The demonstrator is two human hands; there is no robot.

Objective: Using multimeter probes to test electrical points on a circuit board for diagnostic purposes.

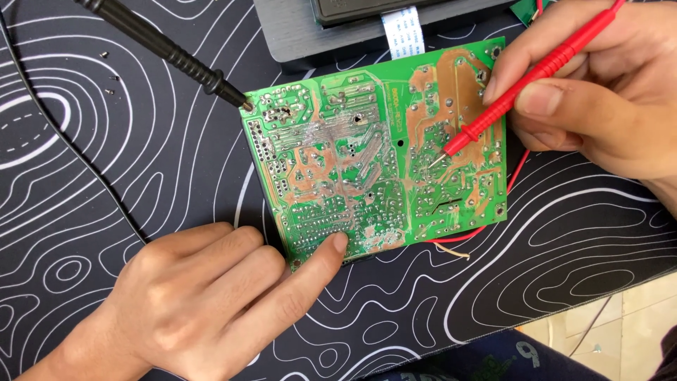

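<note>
green circuit board (367,155) | red probe (522,88) in right hand (599,99) | left hand (211,303) steadies edge

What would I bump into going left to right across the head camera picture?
Black probe → left hand → green board → red probe → right hand.

Left hand (204,303), right hand (599,92): bare, no sleeves, no rings.
</note>
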